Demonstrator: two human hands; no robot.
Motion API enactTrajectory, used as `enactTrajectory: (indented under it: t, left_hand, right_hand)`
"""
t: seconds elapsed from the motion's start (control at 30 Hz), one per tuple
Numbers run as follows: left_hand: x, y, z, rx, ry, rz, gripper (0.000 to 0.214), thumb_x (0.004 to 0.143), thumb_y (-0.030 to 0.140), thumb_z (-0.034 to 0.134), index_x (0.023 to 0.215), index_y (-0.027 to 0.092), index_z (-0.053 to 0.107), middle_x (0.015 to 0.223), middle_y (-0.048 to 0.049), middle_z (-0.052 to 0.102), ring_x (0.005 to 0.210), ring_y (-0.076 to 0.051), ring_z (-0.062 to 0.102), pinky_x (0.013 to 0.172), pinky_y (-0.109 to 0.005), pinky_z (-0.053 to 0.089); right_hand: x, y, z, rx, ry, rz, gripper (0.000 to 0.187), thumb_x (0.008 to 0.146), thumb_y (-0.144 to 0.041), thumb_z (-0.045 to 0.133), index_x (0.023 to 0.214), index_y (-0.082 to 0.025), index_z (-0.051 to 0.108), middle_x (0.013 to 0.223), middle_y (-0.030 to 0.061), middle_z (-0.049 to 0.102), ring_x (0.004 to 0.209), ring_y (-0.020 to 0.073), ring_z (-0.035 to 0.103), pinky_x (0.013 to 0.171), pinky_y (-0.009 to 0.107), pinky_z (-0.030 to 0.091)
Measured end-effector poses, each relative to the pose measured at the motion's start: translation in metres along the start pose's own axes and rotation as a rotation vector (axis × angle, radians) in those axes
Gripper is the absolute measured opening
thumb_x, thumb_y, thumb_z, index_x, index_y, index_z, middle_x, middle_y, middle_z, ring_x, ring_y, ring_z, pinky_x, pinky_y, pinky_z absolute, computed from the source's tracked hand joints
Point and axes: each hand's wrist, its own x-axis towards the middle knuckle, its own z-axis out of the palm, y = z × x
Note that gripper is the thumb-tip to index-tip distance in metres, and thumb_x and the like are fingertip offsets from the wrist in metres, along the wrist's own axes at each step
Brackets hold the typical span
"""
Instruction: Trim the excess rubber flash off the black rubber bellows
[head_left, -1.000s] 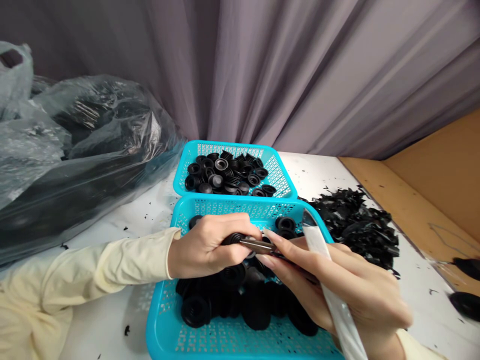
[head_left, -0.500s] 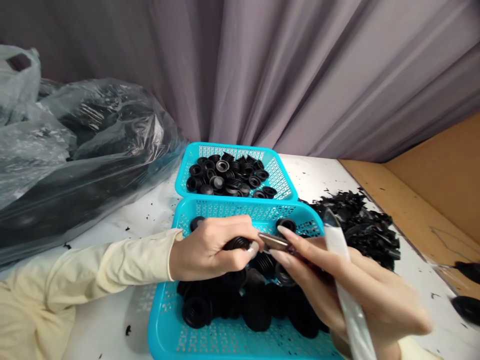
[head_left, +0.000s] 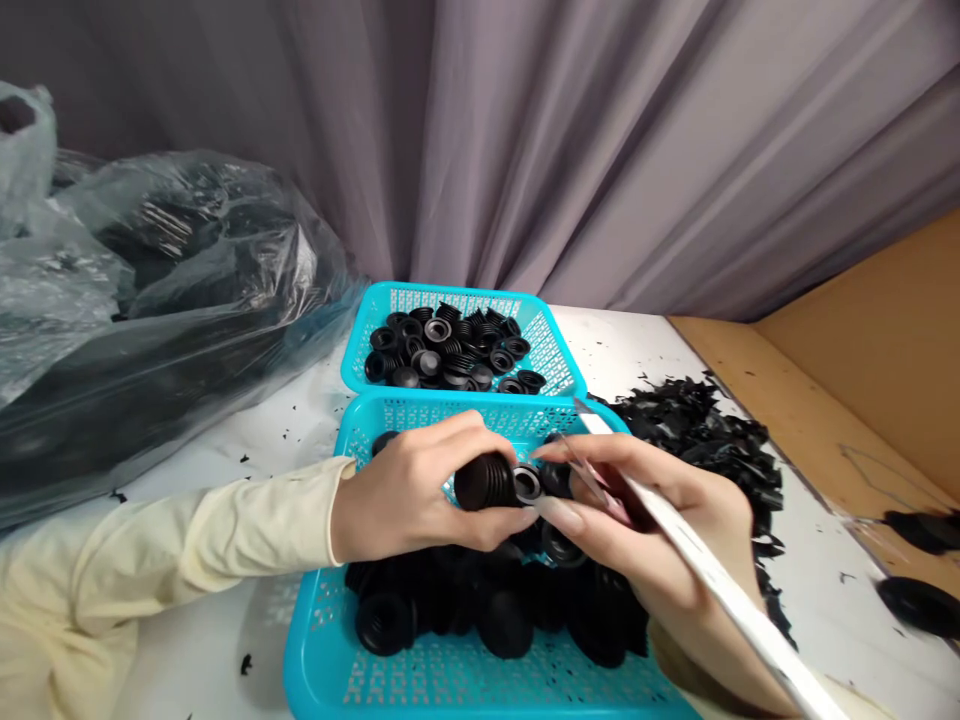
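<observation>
My left hand (head_left: 427, 490) holds a black ribbed rubber bellows (head_left: 487, 482) between fingers and thumb, its open grey-rimmed end turned right. My right hand (head_left: 667, 530) is closed round a long white-wrapped tool (head_left: 697, 555) with a pointed metal tip, slanting across the hand. A slim shiny metal tool (head_left: 596, 485) also sits within the right fingers; its exact kind is unclear. The right thumb and fingertip are at the bellows' rim. Beneath both hands stands a blue plastic basket (head_left: 300, 630) with many black rubber parts (head_left: 506, 620).
Behind it, another blue basket (head_left: 574, 375) contains more ribbed parts. Black scraps (head_left: 697, 430) are heaped at the right. A clear plastic bag (head_left: 247, 270) of dark things lies on the left. A grey curtain (head_left: 480, 140) hangs behind; a brown board (head_left: 862, 290) stands right.
The bellows has turned, so its rimmed end now shows. My right hand has closed in on it, and the metal tool and white-wrapped tool have tilted. The view has shifted slightly.
</observation>
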Motion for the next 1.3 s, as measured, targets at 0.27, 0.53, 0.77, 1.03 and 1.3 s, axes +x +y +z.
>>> enactTrajectory:
  t: [0.27, 0.53, 0.77, 1.03, 1.3]
  left_hand:
    - [0.001, -0.002, -0.002, 0.108, -0.061, 0.040, 0.056, 0.082, 0.051, 0.062, 0.109, 0.002, 0.062, 0.081, -0.0092, 0.063, 0.072, -0.018, 0.063, 0.067, -0.028, 0.055]
    - [0.000, -0.002, 0.000, 0.021, -0.038, -0.088, 0.054, 0.082, 0.046, 0.066, 0.122, 0.012, 0.054, 0.092, -0.0074, 0.067, 0.059, -0.012, 0.059, 0.055, -0.023, 0.056]
    - [0.003, 0.000, 0.002, -0.189, -0.071, -0.239, 0.032, 0.085, 0.028, 0.066, 0.111, 0.012, 0.056, 0.080, -0.0036, 0.069, 0.063, -0.010, 0.064, 0.056, -0.015, 0.054]
    - [0.004, 0.005, 0.001, -0.243, -0.001, -0.381, 0.023, 0.082, 0.030, 0.069, 0.098, 0.017, 0.058, 0.080, -0.0006, 0.070, 0.067, -0.011, 0.069, 0.056, -0.014, 0.055]
    - [0.001, 0.005, 0.003, -0.256, 0.057, -0.370, 0.017, 0.079, 0.022, 0.070, 0.091, 0.017, 0.058, 0.070, 0.0025, 0.069, 0.056, -0.008, 0.066, 0.051, -0.014, 0.054]
  right_hand:
    - [0.007, 0.002, -0.001, 0.170, -0.216, 0.198, 0.012, 0.074, -0.024, 0.069, 0.064, -0.019, 0.066, 0.051, -0.0058, 0.046, 0.046, 0.0068, 0.033, 0.042, 0.022, 0.026]
    - [0.011, 0.004, -0.003, 0.274, -0.212, 0.251, 0.019, 0.079, -0.028, 0.067, 0.063, -0.019, 0.061, 0.051, -0.0074, 0.038, 0.046, 0.0062, 0.027, 0.041, 0.024, 0.020]
    - [0.014, 0.007, -0.005, 0.399, -0.144, 0.376, 0.029, 0.079, -0.035, 0.069, 0.059, -0.020, 0.054, 0.046, -0.0098, 0.028, 0.043, 0.0061, 0.021, 0.039, 0.025, 0.016]
    - [0.015, 0.011, -0.006, 0.502, -0.131, 0.390, 0.037, 0.080, -0.027, 0.067, 0.054, -0.019, 0.042, 0.048, -0.0095, 0.029, 0.044, 0.0052, 0.021, 0.039, 0.023, 0.016]
    - [0.015, 0.011, -0.005, 0.541, -0.134, 0.386, 0.036, 0.080, -0.024, 0.066, 0.054, -0.018, 0.041, 0.048, -0.0102, 0.026, 0.044, 0.0043, 0.018, 0.038, 0.022, 0.015]
